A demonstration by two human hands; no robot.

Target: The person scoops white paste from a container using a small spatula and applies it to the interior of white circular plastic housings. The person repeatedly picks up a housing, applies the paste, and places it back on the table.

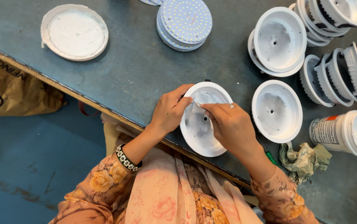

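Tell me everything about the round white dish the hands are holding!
The round white housing looks like plastic, a shallow bowl with a wide rim and a dull grey inside. It tilts over the table's near edge. The left hand grips its rim; the right hand pinches something small inside.

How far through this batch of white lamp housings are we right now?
Looks done: two housings lie face-up with grey smears inside. In hand: left hand steadies another housing while right hand works inside. Seemingly left: nested housings, LED discs. Paste tub is open.
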